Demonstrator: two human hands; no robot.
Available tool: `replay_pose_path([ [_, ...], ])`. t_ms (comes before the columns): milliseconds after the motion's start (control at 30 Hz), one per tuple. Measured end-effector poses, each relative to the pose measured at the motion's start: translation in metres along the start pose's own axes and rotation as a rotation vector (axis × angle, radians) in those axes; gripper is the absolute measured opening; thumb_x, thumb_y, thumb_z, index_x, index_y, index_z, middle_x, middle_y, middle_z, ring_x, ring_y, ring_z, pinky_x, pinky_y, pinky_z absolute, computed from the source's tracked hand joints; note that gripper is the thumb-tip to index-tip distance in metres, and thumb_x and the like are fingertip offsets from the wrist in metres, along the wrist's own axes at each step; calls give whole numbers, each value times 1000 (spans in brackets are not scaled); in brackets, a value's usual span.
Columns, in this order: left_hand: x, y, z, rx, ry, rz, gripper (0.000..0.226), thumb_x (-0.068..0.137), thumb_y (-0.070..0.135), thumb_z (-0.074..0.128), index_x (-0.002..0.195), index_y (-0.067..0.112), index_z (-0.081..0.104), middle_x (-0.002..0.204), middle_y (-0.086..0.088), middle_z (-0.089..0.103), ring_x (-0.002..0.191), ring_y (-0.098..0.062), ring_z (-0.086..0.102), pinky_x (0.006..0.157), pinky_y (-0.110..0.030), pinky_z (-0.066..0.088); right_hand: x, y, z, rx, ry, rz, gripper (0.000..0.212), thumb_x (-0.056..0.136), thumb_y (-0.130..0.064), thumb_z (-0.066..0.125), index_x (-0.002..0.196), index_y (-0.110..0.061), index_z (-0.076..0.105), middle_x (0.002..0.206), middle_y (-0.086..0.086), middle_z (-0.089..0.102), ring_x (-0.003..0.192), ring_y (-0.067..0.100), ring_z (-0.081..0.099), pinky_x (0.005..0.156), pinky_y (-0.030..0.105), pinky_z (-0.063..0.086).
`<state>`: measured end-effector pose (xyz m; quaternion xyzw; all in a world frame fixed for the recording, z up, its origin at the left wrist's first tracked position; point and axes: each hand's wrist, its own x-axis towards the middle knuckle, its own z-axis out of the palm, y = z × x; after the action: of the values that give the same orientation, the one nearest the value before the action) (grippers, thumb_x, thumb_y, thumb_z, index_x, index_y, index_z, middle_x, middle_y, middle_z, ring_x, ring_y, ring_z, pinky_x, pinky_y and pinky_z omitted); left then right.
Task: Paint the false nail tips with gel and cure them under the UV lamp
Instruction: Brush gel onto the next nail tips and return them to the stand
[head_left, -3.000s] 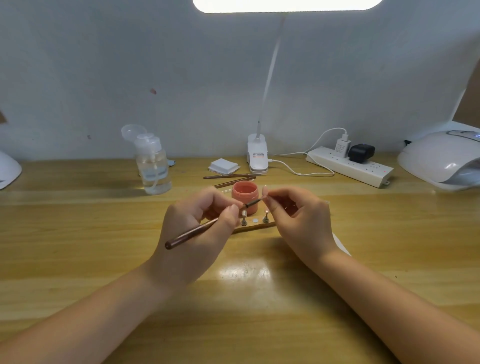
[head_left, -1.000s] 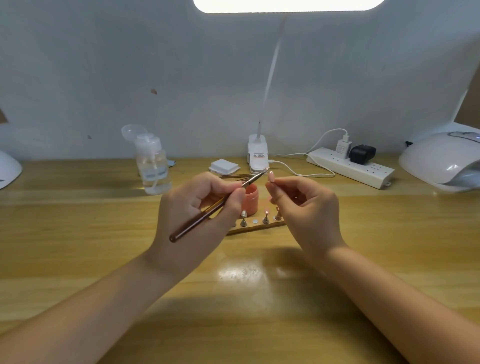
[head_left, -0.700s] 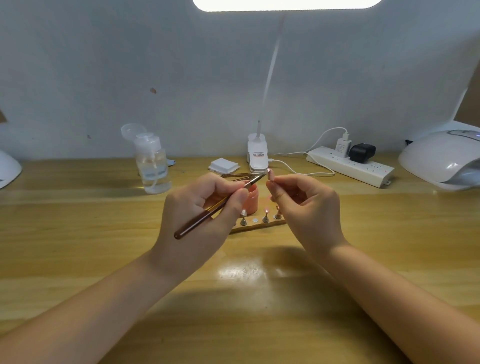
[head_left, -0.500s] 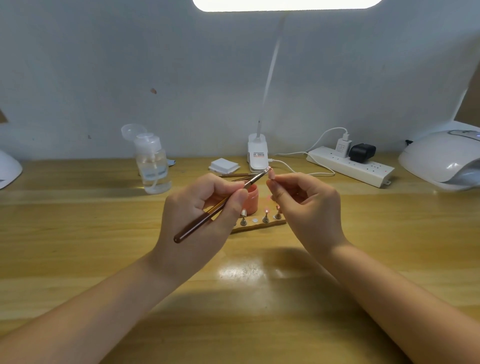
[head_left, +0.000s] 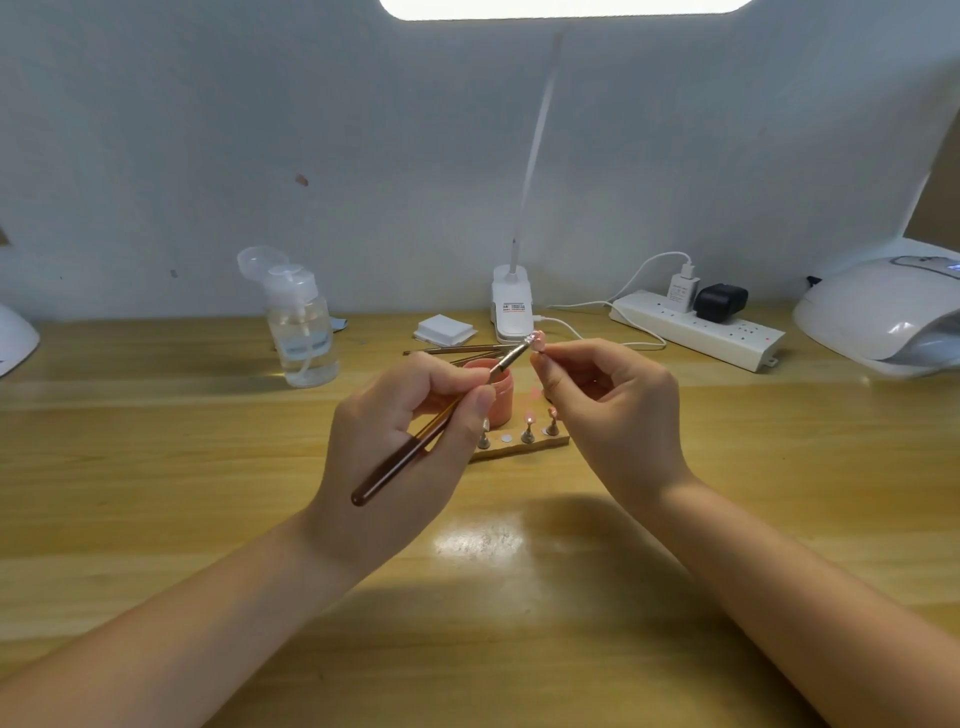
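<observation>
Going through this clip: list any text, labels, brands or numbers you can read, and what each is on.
No text here can be read.
Desk lamp base: a label with a red mark and dark print, too small to read.
White charger: faint grey print, blurred.
Pump bottle: a pale band, no readable words.
UV lamp: a lit spot on top, no digits legible.

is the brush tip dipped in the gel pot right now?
No. The brush, gripped by the left hand, has its tip raised above the pink gel pot, at the nail tip pinched in the right hand.
</observation>
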<state>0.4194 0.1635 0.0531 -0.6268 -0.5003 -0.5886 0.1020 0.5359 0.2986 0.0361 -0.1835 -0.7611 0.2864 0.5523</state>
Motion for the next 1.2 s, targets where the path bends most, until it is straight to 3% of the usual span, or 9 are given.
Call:
replay_pose_path([
  [100, -2, -1, 0, 24, -16, 14, 7, 89, 9, 67, 93, 13, 63, 81, 31, 63, 79, 13, 62, 68, -2, 43, 1, 0, 0, 8, 0, 11, 15, 85, -9, 71, 100, -11, 73, 83, -3, 71, 73, 9, 67, 68, 28, 58],
  [267, 2, 5, -1, -25, 55, -37, 10, 92, 21, 65, 97, 28, 61, 90, 32, 67, 85, 6, 68, 71, -6, 48, 1, -1, 0, 35, 0, 11, 15, 85, -12, 71, 100, -14, 73, 83, -1, 72, 73, 14, 69, 65, 37, 58],
  [433, 3, 5, 0, 5, 39, -49, 12, 90, 20, 62, 96, 30, 61, 89, 34, 67, 85, 8, 67, 71, -4, 46, 1, -2, 0, 77, 6, 34, 14, 85, -13, 72, 99, -14, 73, 83, 0, 73, 74, 19, 70, 64, 43, 57],
  [633, -1, 3, 1, 29, 6, -53, 10, 90, 12, 67, 91, 22, 63, 85, 33, 65, 78, 11, 63, 67, -2, 43, 1, -5, 0, 63, 2, 36, 15, 85, -11, 72, 100, -14, 73, 82, -3, 72, 72, 14, 70, 65, 36, 59],
  [767, -1, 6, 1, 39, 20, -28, 19, 87, 10, 61, 88, 29, 58, 83, 35, 64, 79, 14, 62, 68, 0, 42, 2, -5, -1, 44, 7, 46, 15, 85, -11, 72, 99, -14, 73, 81, -4, 72, 71, 12, 69, 65, 33, 59],
  [967, 1, 7, 0, -6, 44, -63, 12, 92, 22, 63, 96, 33, 58, 89, 33, 68, 86, 8, 67, 71, -4, 46, 1, -7, 1, 62, -6, 21, 13, 85, -13, 72, 97, -17, 72, 81, -3, 72, 72, 15, 69, 64, 37, 58],
  [1200, 0, 7, 0, 6, 2, -34, 12, 89, 17, 58, 86, 28, 58, 82, 32, 65, 79, 9, 63, 68, -2, 42, 2, -5, 0, 91, -1, 59, 15, 85, -13, 70, 97, -22, 69, 80, -4, 71, 72, 16, 70, 65, 38, 59],
])
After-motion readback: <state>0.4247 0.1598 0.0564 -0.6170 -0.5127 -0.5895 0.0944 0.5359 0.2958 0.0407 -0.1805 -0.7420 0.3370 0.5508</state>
